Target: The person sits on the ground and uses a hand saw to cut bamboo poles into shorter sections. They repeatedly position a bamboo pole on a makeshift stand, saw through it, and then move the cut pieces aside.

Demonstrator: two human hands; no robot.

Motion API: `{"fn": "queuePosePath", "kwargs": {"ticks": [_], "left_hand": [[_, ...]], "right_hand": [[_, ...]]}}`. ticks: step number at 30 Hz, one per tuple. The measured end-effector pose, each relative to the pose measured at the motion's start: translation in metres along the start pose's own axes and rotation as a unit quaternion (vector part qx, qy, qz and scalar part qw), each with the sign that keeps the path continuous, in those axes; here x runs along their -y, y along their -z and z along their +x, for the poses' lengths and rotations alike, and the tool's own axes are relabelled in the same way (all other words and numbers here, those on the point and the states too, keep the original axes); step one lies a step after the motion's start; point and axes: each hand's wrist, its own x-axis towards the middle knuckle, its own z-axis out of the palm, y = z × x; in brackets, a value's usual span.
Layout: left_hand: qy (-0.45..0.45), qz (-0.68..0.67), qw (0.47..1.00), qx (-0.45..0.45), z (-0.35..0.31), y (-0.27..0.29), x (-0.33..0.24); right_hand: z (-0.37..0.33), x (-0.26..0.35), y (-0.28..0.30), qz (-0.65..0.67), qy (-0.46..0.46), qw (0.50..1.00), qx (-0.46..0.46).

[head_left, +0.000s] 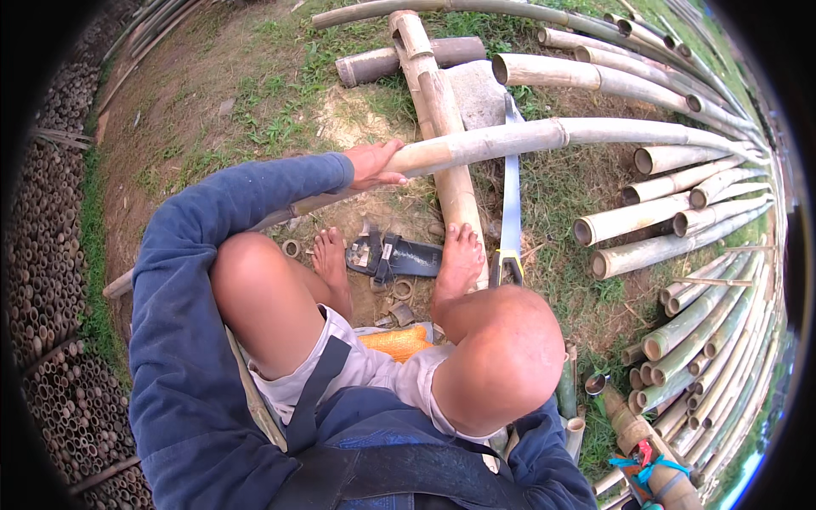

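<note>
A long bamboo pole [493, 144] runs across in front of me and rests on a second bamboo piece [455, 183] that lies lengthwise away from me. My left hand [372, 165] is closed round the long pole, left of where the two cross. My right hand is out of sight; only its dark blue sleeve shows at the lower right. A handsaw [511, 195] with a yellow and black handle lies to the right of the lengthwise bamboo, its blade pointing away. My bare right foot [461, 259] presses on the lengthwise bamboo.
A black sandal [416, 258] and cut bamboo rings [402, 290] lie between my feet. Several bamboo poles [637, 217] fan out on the right. Stacked bamboo sections [51, 221] line the left. A grey stone block [476, 95] and a short thick bamboo log [370, 66] are ahead.
</note>
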Motion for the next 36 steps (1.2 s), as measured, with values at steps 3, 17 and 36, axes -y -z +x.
{"fn": "queuePosePath", "kwargs": {"ticks": [3,17,36], "left_hand": [[0.045,0.087,0.989,0.111,0.025,0.014,-0.006],[0.034,-0.066,0.996,-0.055,0.025,-0.019,-0.012],[0.129,-0.018,0.987,-0.097,0.03,-0.02,-0.034]], "right_hand": [[-0.033,-0.021,-0.022,-0.071,-0.061,0.995,0.018],[-0.021,0.041,0.051,0.128,0.027,0.991,-0.011],[-0.141,0.109,0.155,0.481,0.014,0.876,0.028]]}}
